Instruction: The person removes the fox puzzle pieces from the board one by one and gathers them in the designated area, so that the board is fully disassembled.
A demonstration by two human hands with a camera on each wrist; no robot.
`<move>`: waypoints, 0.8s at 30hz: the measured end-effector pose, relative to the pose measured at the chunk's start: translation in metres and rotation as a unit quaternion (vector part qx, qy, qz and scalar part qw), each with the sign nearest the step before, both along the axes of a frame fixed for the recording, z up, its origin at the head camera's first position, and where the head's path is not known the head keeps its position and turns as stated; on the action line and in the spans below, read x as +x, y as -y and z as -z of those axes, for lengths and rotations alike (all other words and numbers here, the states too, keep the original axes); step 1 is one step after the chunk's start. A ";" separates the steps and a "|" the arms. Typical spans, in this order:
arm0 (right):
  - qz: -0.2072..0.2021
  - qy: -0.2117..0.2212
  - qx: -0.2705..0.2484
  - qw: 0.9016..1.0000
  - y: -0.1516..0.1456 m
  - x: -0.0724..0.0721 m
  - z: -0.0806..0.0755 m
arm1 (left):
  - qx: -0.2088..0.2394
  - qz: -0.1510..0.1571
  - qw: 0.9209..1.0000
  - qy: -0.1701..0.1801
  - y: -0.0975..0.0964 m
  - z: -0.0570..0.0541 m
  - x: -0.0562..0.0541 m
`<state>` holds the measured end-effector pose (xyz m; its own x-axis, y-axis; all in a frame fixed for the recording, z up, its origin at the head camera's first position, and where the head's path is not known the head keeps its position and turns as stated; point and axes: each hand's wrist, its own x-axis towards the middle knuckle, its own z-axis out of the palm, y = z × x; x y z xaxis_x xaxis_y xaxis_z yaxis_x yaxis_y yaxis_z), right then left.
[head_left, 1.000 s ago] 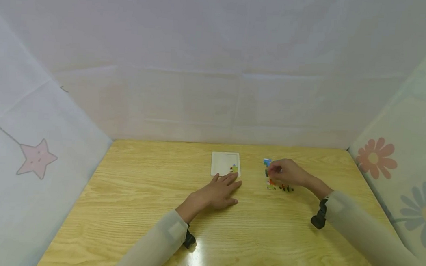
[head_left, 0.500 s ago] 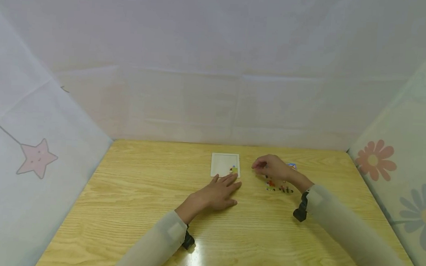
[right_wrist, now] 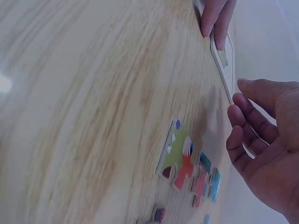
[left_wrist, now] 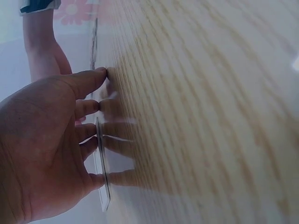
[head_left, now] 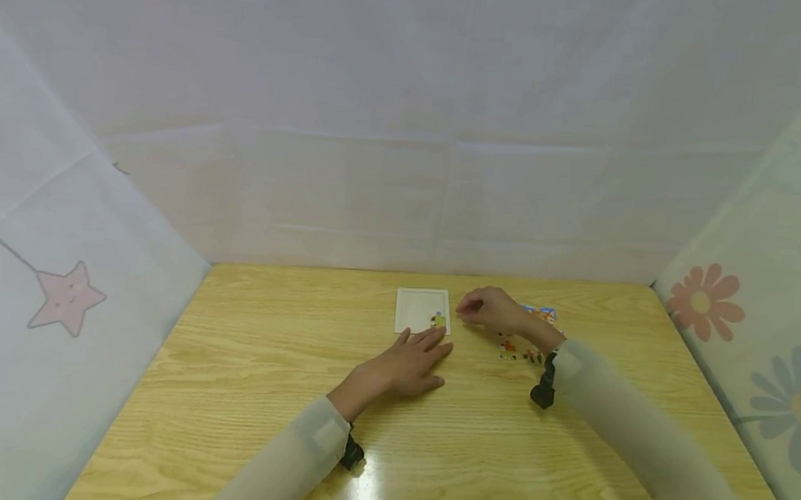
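Note:
A square white puzzle tray (head_left: 399,303) lies on the wooden table, with joined puzzle pieces (head_left: 440,321) in its near right corner. My left hand (head_left: 409,364) lies spread, fingertips on the tray's near edge and by that corner. Just right of the tray hovers my right hand (head_left: 496,311), fingers bent and thumb tip close to the index fingertip. In the right wrist view the right hand (right_wrist: 266,135) reaches toward the tray's edge; whether it pinches a piece I cannot tell. Loose puzzle pieces (right_wrist: 184,165) lie below it on the table.
More loose pieces (head_left: 508,348) lie beneath and beside the right wrist, some hidden by the forearm. White cloth (head_left: 348,201) stands behind the table, and printed cloth (head_left: 779,365) flanks it. Both wrists carry a dark strapped-on device (head_left: 545,389).
The right hand has moved left from above the loose pieces to beside the tray, uncovering pieces at the back right. My left hand has stayed on the tray's edge.

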<state>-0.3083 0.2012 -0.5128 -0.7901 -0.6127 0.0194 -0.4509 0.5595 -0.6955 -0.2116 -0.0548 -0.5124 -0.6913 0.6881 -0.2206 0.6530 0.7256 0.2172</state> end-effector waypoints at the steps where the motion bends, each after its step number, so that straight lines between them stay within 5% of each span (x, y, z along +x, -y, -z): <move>1: 0.000 -0.002 0.000 1.000 0.002 0.000 0.000 | 0.001 0.001 1.000 0.000 0.000 0.000 0.000; 24: -0.018 -0.001 -0.003 1.000 0.033 -0.014 0.007 | 0.000 0.002 1.000 -0.001 0.001 0.001 -0.001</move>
<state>-0.3219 0.1678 -0.5196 -0.7675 -0.6406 0.0245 -0.4714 0.5380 -0.6988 -0.2129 -0.0562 -0.5136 -0.6886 0.6913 -0.2192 0.6568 0.7226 0.2155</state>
